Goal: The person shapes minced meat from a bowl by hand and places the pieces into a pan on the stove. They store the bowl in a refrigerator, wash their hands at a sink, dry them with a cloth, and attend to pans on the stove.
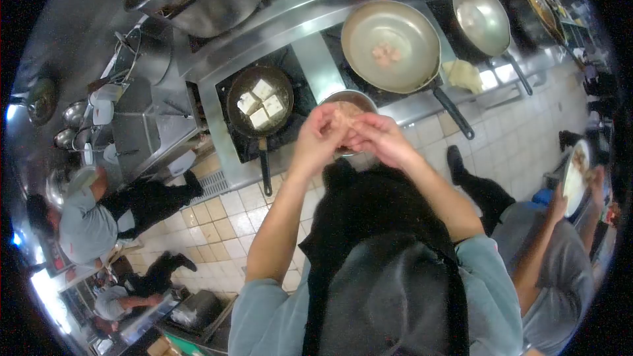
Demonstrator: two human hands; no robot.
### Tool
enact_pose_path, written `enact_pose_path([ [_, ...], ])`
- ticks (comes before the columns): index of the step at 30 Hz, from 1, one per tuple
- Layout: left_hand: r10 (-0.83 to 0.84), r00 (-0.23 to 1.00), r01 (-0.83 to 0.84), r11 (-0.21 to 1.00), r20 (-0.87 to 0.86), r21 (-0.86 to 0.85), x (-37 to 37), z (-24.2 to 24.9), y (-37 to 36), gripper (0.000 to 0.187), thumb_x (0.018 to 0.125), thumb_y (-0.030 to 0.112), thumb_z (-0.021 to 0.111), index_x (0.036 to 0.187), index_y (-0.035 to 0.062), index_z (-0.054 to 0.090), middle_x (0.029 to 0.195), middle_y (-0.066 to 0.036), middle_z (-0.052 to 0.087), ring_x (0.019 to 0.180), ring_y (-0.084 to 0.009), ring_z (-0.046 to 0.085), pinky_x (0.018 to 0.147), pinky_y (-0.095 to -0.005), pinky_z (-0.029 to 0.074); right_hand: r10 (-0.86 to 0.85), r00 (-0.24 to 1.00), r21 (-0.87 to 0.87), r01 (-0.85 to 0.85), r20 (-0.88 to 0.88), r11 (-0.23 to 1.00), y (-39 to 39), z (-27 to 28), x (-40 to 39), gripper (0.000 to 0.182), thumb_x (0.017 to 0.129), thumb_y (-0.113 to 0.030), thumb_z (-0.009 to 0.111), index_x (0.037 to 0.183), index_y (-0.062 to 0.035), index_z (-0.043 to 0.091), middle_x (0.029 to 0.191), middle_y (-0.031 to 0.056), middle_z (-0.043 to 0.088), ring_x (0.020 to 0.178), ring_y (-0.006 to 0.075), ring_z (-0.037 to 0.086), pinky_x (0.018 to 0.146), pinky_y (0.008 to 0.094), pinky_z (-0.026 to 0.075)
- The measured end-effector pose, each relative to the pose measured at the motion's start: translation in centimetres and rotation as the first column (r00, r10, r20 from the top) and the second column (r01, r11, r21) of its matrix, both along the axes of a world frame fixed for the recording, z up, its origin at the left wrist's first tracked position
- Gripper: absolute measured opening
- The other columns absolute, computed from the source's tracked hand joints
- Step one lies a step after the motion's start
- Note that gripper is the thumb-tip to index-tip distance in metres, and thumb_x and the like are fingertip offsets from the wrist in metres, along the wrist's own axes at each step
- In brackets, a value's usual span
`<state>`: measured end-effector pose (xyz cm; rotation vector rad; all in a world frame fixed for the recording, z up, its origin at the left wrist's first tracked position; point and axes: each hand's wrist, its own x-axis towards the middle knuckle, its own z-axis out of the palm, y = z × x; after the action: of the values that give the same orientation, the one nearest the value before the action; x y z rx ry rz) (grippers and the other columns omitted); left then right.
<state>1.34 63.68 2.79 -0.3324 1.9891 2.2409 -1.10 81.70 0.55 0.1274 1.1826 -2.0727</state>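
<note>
The left hand (319, 133) and right hand (378, 138) met close together, thumbs and fingers bent inward and pinching a lump of pink food (344, 114) between them; the fingers partly covered it, so its full shape could not be told. The lump was over a metal bowl (368, 97), whose rim showed beyond the hands and whose near part they hid. Beyond the hands and slightly to their right, a large pale pan (359, 36) sat on the stove (320, 56), with small pink pieces (387, 55) clustered on its base and its black handle pointing back toward the person. To the left of the hands, a smaller dark pan (280, 79) held four white blocks (262, 102), set near one another. Farther to the right lay a folded, pale yellow cloth (463, 76), and past it stood another metal pan (491, 23). Well off to the right of the hands, a co-worker (541, 250) held a white plate (575, 188) bearing food.
</note>
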Motion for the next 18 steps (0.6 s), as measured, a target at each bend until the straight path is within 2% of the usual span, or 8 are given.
enact_pose_path([
  [2, 0.022, 0.997, -0.020, 1.000, -0.076, 0.015, 0.5, -0.1, 0.1, 0.038, 0.086, 0.004, 0.068, 0.124, -0.0001, 0.062, 0.106, -0.007, 0.068, 0.093, -0.0117, 0.062, 0.079, -0.0254, 0.051, -0.047, 0.999, 0.017, 0.047, -0.005, 0.999, 0.1, -0.3, -0.1, 0.021, 0.099, -0.015, 0.057, 0.113, 0.0004, 0.062, 0.093, 0.0080, 0.070, 0.077, 0.0140, 0.068, 0.070, 0.0274, 0.058],
  [4, -0.308, 0.945, 0.231, 0.868, -0.111, -0.440, 0.8, 1.8, -0.1, 0.040, 0.086, 0.001, 0.066, 0.125, 0.0003, 0.062, 0.106, -0.008, 0.069, 0.093, -0.0129, 0.064, 0.080, -0.0251, 0.052, 0.021, 0.994, 0.068, -0.014, -0.107, 0.998, 0.1, -0.6, 0.0, 0.019, 0.097, -0.012, 0.060, 0.111, 0.0001, 0.064, 0.091, 0.0079, 0.069, 0.073, 0.0139, 0.066, 0.067, 0.0291, 0.058],
  [6, -0.347, 0.937, 0.276, 0.810, -0.044, -0.518, 0.6, 3.1, -0.4, 0.030, 0.087, 0.001, 0.065, 0.117, 0.0000, 0.066, 0.102, -0.008, 0.070, 0.089, -0.0120, 0.065, 0.078, -0.0252, 0.053, 0.033, 0.991, 0.103, -0.020, -0.128, 0.995, 0.3, 0.4, 0.0, 0.017, 0.096, -0.010, 0.061, 0.109, 0.0006, 0.065, 0.087, 0.0073, 0.069, 0.069, 0.0132, 0.065, 0.062, 0.0287, 0.057],
  [8, -0.167, 0.978, 0.183, 0.976, 0.127, -0.121, 0.5, 1.8, -1.9, 0.019, 0.089, 0.004, 0.066, 0.107, 0.0005, 0.069, 0.097, -0.007, 0.070, 0.083, -0.0097, 0.064, 0.072, -0.0248, 0.053, 0.065, 0.984, 0.139, -0.042, -0.166, 0.989, 0.4, 1.0, 0.2, 0.016, 0.095, -0.008, 0.062, 0.107, 0.0008, 0.066, 0.086, 0.0068, 0.068, 0.068, 0.0131, 0.064, 0.061, 0.0282, 0.056],
  [10, -0.113, 0.991, 0.122, 0.985, 0.076, -0.125, 0.5, -0.3, -3.0, 0.014, 0.091, 0.009, 0.066, 0.103, 0.0016, 0.068, 0.092, -0.005, 0.069, 0.077, -0.0074, 0.062, 0.065, -0.0241, 0.052, 0.030, 0.989, 0.099, -0.015, -0.145, 0.995, 0.8, 1.7, 0.4, 0.016, 0.094, -0.008, 0.062, 0.107, 0.0008, 0.066, 0.085, 0.0065, 0.068, 0.067, 0.0131, 0.064, 0.060, 0.0278, 0.056],
  [13, -0.028, 0.977, 0.020, 0.999, 0.213, 0.042, -0.1, 0.2, -3.0, 0.017, 0.094, 0.012, 0.065, 0.107, 0.0016, 0.064, 0.088, -0.003, 0.066, 0.073, -0.0082, 0.060, 0.062, -0.0228, 0.050, -0.048, 0.996, 0.014, 0.049, -0.077, 0.999, 2.0, 1.9, 0.2, 0.016, 0.094, -0.007, 0.063, 0.108, 0.0002, 0.066, 0.084, 0.0062, 0.068, 0.066, 0.0131, 0.064, 0.059, 0.0270, 0.055],
  [15, -0.004, 0.873, -0.281, 0.812, 0.487, 0.512, -0.6, 2.5, -1.8, 0.018, 0.097, 0.014, 0.062, 0.110, 0.0018, 0.059, 0.089, -0.002, 0.063, 0.073, -0.0094, 0.059, 0.061, -0.0229, 0.049, -0.091, 0.995, -0.029, 0.090, -0.031, 0.996, 3.3, 1.9, -0.2, 0.017, 0.094, -0.007, 0.063, 0.109, -0.0004, 0.066, 0.085, 0.0062, 0.068, 0.066, 0.0131, 0.064, 0.059, 0.0267, 0.056],
  [18, -0.014, 0.954, -0.193, 0.734, 0.299, 0.651, -0.6, 0.8, -0.5, 0.021, 0.096, 0.012, 0.062, 0.113, 0.0019, 0.055, 0.096, -0.004, 0.062, 0.076, -0.0111, 0.060, 0.065, -0.0232, 0.051, -0.159, 0.987, 0.007, 0.159, -0.017, 0.987, 4.3, 1.7, -0.6, 0.018, 0.094, -0.008, 0.063, 0.110, -0.0017, 0.065, 0.085, 0.0055, 0.068, 0.069, 0.0133, 0.065, 0.061, 0.0269, 0.057],
])
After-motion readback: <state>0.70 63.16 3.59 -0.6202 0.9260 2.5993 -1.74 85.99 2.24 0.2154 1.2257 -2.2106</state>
